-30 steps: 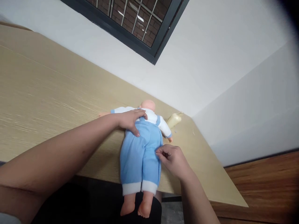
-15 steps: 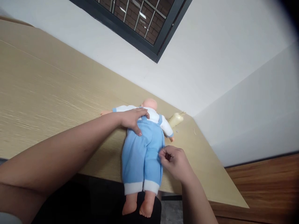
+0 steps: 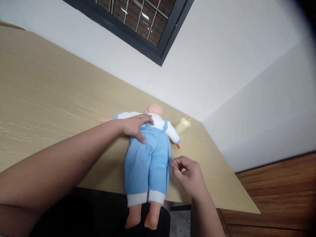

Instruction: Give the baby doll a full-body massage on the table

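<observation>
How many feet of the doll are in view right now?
2. Seen in the picture, the left foot and the right foot both stick out past the near edge of the table, below the white trouser cuffs. Neither is hidden.

Soft, fairly even light, and it turned the wall (image 3: 222,56) pale grey! White streaks of glare (image 3: 145,15) flared across the dark window (image 3: 140,24). Beside my left forearm (image 3: 81,151), a faint, soft-edged shadow (image 3: 108,164) spread over the bench (image 3: 61,89), and beneath it everything sank near black. My right fingers (image 3: 181,161) looked slightly soft, wood grain smeared, and a blurred black curve (image 3: 307,16) swallowed the upper right corner!
</observation>
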